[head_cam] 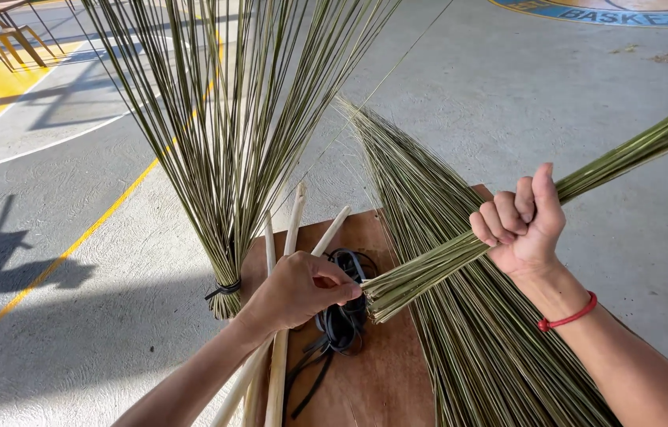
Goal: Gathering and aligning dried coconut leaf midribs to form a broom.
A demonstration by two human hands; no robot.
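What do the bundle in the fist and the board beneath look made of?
Bundle: thin stiff plant ribs, probably palm-leaf midribs; matte green-yellow, pale cut ends. Board: likely plywood or hardboard, a flat brown matte sheet; no grain is clear enough to say which.

I see my right hand gripping a bundle of thin green-yellow plant midribs, dry, stiff and matt. The flat brown wooden board looks smooth with a dull sheen. Black rubbery strips shine faintly; pale peeled wooden sticks look smooth; the grey concrete floor is rough.
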